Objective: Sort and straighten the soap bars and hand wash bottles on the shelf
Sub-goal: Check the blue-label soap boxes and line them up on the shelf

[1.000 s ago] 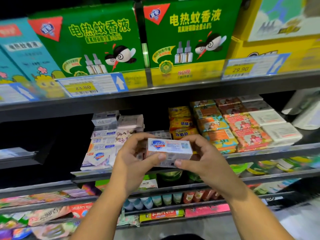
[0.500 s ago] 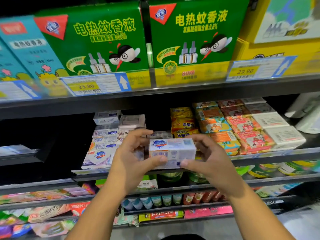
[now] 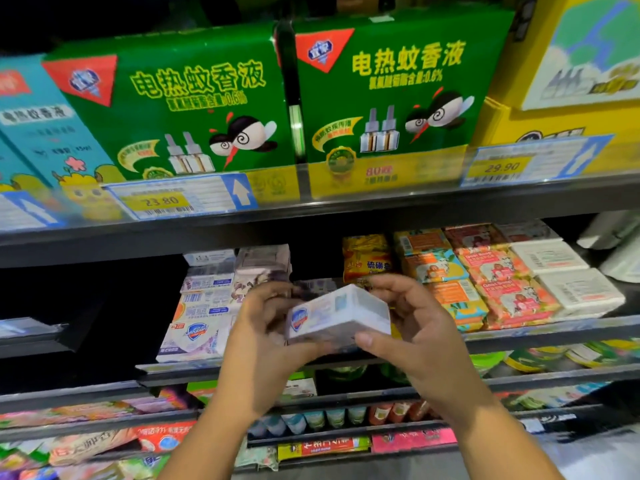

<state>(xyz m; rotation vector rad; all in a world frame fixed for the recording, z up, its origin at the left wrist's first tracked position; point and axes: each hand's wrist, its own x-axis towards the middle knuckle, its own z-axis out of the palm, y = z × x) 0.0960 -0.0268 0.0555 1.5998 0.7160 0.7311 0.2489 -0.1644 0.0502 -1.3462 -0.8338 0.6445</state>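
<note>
A white soap box with a blue shield logo (image 3: 337, 315) is held in front of the middle shelf, tilted so its right end points away. My left hand (image 3: 266, 336) grips its left end and my right hand (image 3: 412, 327) grips its right end, thumb under the front edge. Behind them a stack of white and lilac soap boxes (image 3: 204, 306) sits on the shelf. Further right are yellow soap packs (image 3: 367, 258), orange and pink soap boxes (image 3: 485, 282) and white soap bars (image 3: 568, 282). No hand wash bottles can be made out.
The dark shelf rail (image 3: 554, 332) runs just behind my hands. Green mosquito-liquid boxes (image 3: 384, 98) fill the shelf above, with price tags (image 3: 183, 199) on its edge. Lower shelves hold tubes and packets (image 3: 322, 419). Left of the soap stack the shelf is dark.
The soap box has been turned between both hands, from facing me flat to tilted with its left end nearer. The view has shifted slightly left.
</note>
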